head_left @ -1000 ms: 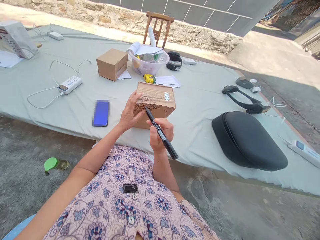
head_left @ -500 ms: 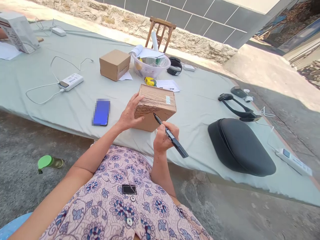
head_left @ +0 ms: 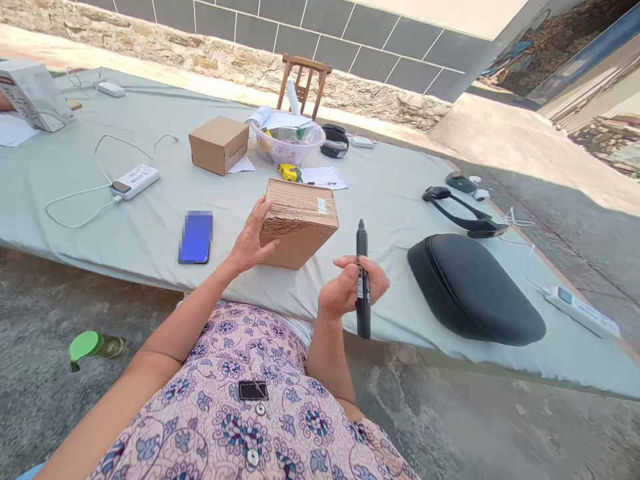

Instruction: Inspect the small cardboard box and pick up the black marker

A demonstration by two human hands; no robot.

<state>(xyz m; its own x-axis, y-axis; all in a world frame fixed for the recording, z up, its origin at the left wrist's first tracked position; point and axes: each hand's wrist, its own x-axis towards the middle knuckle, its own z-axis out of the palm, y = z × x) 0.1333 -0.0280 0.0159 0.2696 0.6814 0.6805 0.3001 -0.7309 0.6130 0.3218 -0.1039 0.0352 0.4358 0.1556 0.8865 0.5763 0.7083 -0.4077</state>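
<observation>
Left hand [head_left: 249, 239] spreads wide around the tape-wrapped cardboard box [head_left: 300, 227], tilted at frame centre over the pale green sheet [head_left: 390, 193]; its small white label [head_left: 321, 205] is unreadable. Right hand [head_left: 347, 288] grips a black marker [head_left: 363, 293] upright, just beside the box, its white band [head_left: 360, 287] illegible. Concrete ground [head_left: 475, 420] lies lower right, stone wall [head_left: 200, 60] along the top.

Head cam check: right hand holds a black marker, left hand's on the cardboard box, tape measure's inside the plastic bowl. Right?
No: the tape measure lies on the cloth in front of the plastic bowl, not inside it, as the head view shows. Right hand with the black marker and left hand on the cardboard box are as you said.
</observation>
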